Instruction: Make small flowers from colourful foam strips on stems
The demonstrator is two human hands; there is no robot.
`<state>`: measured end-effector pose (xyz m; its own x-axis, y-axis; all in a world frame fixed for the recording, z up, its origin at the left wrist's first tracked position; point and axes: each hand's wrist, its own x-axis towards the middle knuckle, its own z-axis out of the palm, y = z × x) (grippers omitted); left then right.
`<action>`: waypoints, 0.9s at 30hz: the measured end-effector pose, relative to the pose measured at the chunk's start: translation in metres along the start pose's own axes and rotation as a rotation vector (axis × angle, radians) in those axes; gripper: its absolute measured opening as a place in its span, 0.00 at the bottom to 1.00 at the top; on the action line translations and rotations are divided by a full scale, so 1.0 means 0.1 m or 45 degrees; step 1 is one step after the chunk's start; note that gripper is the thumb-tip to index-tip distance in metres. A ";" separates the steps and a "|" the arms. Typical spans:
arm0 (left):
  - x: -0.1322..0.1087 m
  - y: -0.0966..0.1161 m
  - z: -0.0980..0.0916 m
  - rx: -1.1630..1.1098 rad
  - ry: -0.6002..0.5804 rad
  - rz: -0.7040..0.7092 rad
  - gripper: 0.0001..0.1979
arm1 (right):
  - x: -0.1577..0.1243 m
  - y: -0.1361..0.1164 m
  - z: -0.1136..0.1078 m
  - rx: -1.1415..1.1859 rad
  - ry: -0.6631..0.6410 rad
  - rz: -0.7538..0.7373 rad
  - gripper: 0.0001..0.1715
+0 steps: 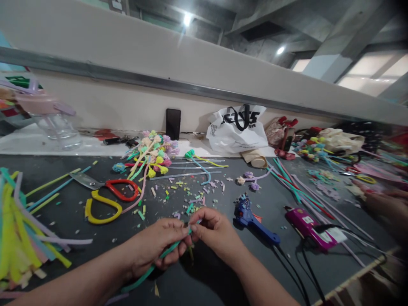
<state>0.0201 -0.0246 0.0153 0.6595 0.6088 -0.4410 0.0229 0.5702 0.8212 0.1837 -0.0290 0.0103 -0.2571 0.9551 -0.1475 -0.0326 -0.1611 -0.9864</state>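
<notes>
Near the front of the dark table, my left hand (162,242) and my right hand (213,231) meet. Both are closed, fingertips pinching a teal-green pipe cleaner (145,276) close to its end. Its long part runs back under my left palm toward the lower left. A thin stem shows below the fingers; I cannot make out whether it belongs to the same piece. Beyond my hands lie small cut bits (191,206) of pipe cleaner. Scissors (123,189) with one red and one yellow handle lie to the left, and a blue glue gun (255,223) to the right.
Loose pipe cleaners (22,238) are heaped at the left. A bunch of fuzzy flowers (154,155), a phone (173,123) and a white bag (237,131) stand behind. A purple power strip (310,227) with cables is at right, near another person's hand (385,204).
</notes>
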 end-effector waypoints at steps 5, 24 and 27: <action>0.00 -0.04 0.01 0.019 -0.005 0.051 0.17 | -0.02 0.02 0.01 -0.055 0.004 -0.035 0.10; -0.01 -0.06 0.06 0.657 0.488 0.323 0.11 | 0.04 0.08 -0.02 0.307 -0.160 0.012 0.12; -0.02 0.00 0.05 0.532 0.332 0.255 0.14 | 0.04 0.05 -0.05 0.292 -0.145 0.019 0.09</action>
<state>0.0222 -0.0286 0.0183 0.4744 0.8303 -0.2923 0.2481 0.1925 0.9494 0.1874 -0.0248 0.0040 -0.3658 0.9201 -0.1398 -0.2432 -0.2395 -0.9399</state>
